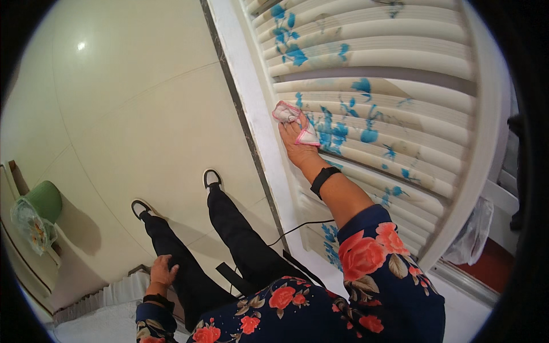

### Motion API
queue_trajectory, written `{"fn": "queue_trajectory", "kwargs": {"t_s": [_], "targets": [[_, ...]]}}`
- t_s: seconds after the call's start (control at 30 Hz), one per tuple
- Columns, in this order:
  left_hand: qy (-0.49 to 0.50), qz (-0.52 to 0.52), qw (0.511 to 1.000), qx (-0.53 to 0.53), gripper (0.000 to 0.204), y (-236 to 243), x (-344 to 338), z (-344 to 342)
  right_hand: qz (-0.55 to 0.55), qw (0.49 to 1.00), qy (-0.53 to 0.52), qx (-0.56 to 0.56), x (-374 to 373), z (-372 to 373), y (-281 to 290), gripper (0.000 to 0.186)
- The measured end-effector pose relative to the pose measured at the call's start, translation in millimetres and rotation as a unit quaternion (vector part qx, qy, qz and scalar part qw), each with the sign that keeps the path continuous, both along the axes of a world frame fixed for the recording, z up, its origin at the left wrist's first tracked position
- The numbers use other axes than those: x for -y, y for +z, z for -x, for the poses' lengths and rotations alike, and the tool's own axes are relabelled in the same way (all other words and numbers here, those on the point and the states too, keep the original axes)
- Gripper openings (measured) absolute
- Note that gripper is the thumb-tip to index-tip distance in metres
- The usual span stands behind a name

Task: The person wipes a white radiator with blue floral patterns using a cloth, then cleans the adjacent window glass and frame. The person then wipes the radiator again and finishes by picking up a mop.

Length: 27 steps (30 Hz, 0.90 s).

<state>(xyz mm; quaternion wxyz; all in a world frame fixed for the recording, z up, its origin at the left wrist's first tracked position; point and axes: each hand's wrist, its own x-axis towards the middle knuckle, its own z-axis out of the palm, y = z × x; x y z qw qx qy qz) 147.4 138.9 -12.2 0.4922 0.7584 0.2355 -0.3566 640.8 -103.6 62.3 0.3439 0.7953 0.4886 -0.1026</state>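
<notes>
My right hand (298, 143) holds a white cloth with pink edging (286, 112) against the slats of a white louvred panel (417, 108) painted with blue flowers, at its edge beside a white sill. The cloth partly covers my fingers. My left hand (163, 271) hangs low beside my leg, loosely curved with the thumb apart and nothing visible in it. A dark band circles each wrist.
My legs and shoes stand on cream floor tiles (114, 103). A green bin (44, 199) with a clear bag is at the left. A black cable (303, 223) runs by my right leg. A plastic bag (469, 228) lies behind the panel at the lower right.
</notes>
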Motion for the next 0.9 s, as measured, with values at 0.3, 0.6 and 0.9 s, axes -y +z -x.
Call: {"fn": "queue_trajectory", "kwargs": {"t_s": [0.3,0.6,0.9], "targets": [[-0.101,0.051,0.993,0.030,0.049,-8,36,-7,-0.129,0.991,0.030,-0.026,4,-2,-36,0.038],[-0.033,-0.055,0.993,0.095,0.025,-3,34,-10,-0.134,0.990,0.003,-0.039,-55,-43,-15,0.032],[-0.029,-0.074,0.994,0.072,0.021,-4,24,-8,-0.111,0.994,0.003,-0.009,-65,-50,48,0.016]]}}
